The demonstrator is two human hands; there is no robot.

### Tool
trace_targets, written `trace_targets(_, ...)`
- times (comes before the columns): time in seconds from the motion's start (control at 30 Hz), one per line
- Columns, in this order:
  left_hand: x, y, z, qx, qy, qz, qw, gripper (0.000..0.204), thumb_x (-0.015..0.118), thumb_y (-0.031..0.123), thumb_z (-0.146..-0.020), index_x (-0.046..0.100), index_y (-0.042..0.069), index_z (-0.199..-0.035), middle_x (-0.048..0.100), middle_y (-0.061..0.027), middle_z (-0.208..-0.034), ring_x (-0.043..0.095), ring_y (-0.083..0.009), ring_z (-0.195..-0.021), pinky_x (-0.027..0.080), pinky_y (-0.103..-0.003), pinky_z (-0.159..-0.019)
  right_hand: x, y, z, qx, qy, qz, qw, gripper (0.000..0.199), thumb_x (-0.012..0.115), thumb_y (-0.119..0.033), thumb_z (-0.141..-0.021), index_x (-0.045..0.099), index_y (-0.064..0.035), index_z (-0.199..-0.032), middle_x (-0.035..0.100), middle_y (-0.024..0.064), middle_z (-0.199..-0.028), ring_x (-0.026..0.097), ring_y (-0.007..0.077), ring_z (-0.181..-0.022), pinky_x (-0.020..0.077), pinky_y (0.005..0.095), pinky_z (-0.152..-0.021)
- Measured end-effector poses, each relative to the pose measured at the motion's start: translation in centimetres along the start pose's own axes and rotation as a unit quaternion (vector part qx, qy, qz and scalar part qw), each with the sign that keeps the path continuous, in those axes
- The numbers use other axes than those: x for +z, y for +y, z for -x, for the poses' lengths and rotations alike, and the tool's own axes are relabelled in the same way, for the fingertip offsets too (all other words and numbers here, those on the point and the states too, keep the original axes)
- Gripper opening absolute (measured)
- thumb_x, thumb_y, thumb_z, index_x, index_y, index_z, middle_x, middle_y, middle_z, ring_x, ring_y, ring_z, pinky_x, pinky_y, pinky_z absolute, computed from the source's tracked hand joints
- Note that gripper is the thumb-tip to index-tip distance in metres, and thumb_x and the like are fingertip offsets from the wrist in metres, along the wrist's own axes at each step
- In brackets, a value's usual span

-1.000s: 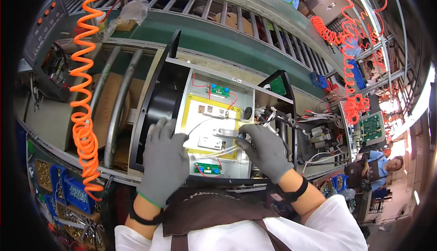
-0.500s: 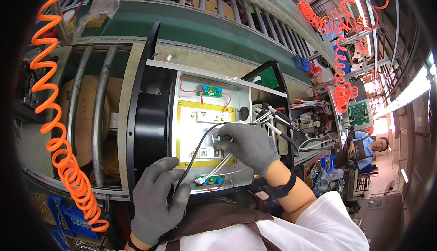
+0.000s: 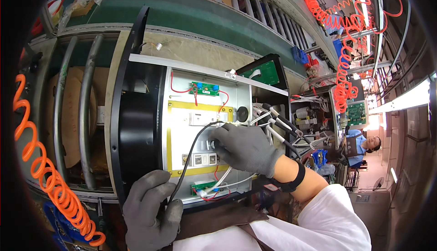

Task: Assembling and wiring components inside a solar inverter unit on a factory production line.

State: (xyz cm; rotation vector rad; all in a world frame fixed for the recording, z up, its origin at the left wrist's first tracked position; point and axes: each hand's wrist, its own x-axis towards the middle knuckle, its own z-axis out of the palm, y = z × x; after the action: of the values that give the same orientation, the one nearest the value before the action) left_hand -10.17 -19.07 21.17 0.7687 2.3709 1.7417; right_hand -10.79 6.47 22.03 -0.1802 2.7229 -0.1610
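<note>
My right hand, in a grey glove, reaches over an open metal case. Its fingertips are pinched around small metal pieces that look like screws; the fingers partly hide them. A black cable curves from beside the right fingers down to my left hand. The gloved left hand is curled around the cable between thumb and fingers, at the case's near left corner. Inside the case, pale terminal modules sit on a yellow-edged plate. Green circuit boards with red wires lie on either side.
White and black cables bunch at the case's right. A black panel with a green board leans behind it. Metal rollers lie left, near an orange coiled hose. A co-worker stands at far right.
The view has shifted, so the case appears further left and the coiled hose lower left. My right fingers have moved slightly over the plate, and the small metal pieces show more clearly.
</note>
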Motion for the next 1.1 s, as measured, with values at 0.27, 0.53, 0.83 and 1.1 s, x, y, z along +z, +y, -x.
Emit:
trace_targets(0.27, 0.9, -1.0, -0.6, -0.066, 0.016, 0.051, 0.996, 0.027, 0.063, -0.002, -0.062, 0.060, 0.002, -0.088, 0.059, -0.0153, -0.098, 0.060, -0.0307, -0.092, 0.051, -0.036, -0.075, 0.2, 1.0, 0.4, 0.060, 0.061, -0.011, 0.996, 0.030, 0.068, -0.022, -0.070, 0.058, -0.0127, -0.097, 0.062, 0.0057, -0.086, 0.064, 0.0241, -0.072, 0.0507, 0.0354, -0.060)
trace_targets(0.53, 1.0, -0.8, -0.4, -0.094, 0.028, 0.096, 0.991, 0.028, 0.061, -0.005, -0.060, 0.060, 0.001, -0.087, 0.058, -0.0175, -0.097, 0.060, -0.0300, -0.092, 0.051, -0.035, -0.073, 1.0, 1.2, -0.1, 0.013, 0.036, -0.023, 0.999, 0.027, 0.065, -0.022, -0.075, 0.059, -0.0136, -0.100, 0.062, 0.0049, -0.084, 0.064, 0.0233, -0.071, 0.0504, 0.0346, -0.057)
trace_targets(0.83, 2.0, -0.5, -0.3, -0.069, 0.002, -0.004, 0.998, 0.030, 0.062, 0.000, -0.060, 0.060, 0.001, -0.090, 0.057, -0.0158, -0.101, 0.055, -0.0335, -0.102, 0.046, -0.041, -0.086, 2.1, 0.8, 1.2, -0.049, 0.076, 0.116, 0.989, 0.023, 0.057, -0.013, -0.078, 0.054, -0.0035, -0.099, 0.060, 0.0085, -0.082, 0.064, 0.0237, -0.066, 0.0509, 0.0357, -0.053)
trace_targets(1.1, 6.9, 3.2, -1.6, 0.037, -0.093, -0.387, 0.917, 0.046, 0.060, 0.034, -0.077, 0.058, 0.002, -0.110, 0.055, -0.0160, -0.115, 0.038, -0.0409, -0.122, 0.005, -0.064, -0.105, 2.2, 1.9, 0.9, -0.120, 0.038, 0.114, 0.985, 0.030, 0.052, -0.012, -0.081, 0.049, 0.0011, -0.108, 0.060, 0.0120, -0.087, 0.064, 0.0264, -0.072, 0.0509, 0.0376, -0.055)
